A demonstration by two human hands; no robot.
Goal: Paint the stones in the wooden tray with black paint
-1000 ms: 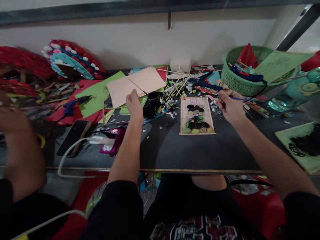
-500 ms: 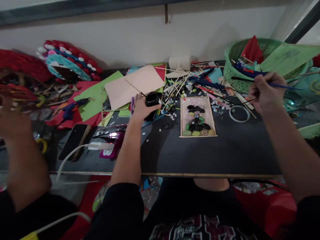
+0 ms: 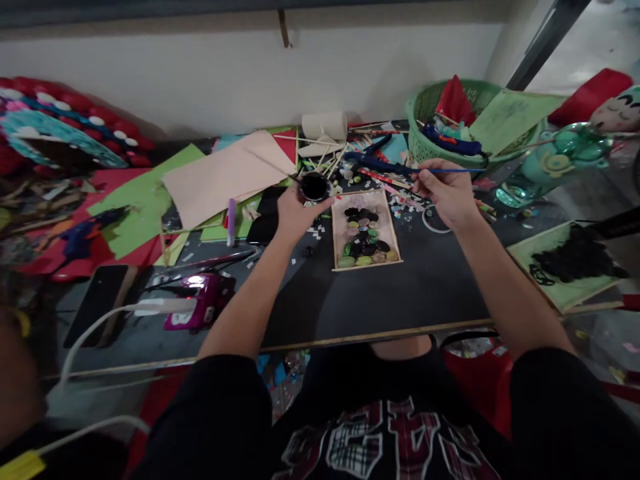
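My left hand [image 3: 296, 215] is closed around a small jar of black paint [image 3: 315, 187], with a thin stick or brush [image 3: 270, 163] leaning out of it to the left. In my right hand [image 3: 447, 193] a slim blue paintbrush [image 3: 457, 170] is pinched between thumb and fingers, its tip pointing left. Between the hands lies a small framed picture [image 3: 367, 262], made of painted stones on a pale ground. Some stones are black, others green, yellow or pinkish. Neither hand touches the frame. A clear ring-shaped lid or tape roll [image 3: 434, 219] is partly hidden by my right hand.
A green basket [image 3: 417, 113] holds craft scraps at the back right. Beside it stands a teal bottle [image 3: 543, 167]. Coloured paper [image 3: 220, 173], sticks and scraps crowd the back. At left are a phone [image 3: 100, 303], a purple charger [image 3: 195, 303] and another person's arm [image 3: 17, 373].
My view has turned right. My left hand has carried the jar towards the picture, off the dark object beside it. My right hand with the brush has come closer to the picture.
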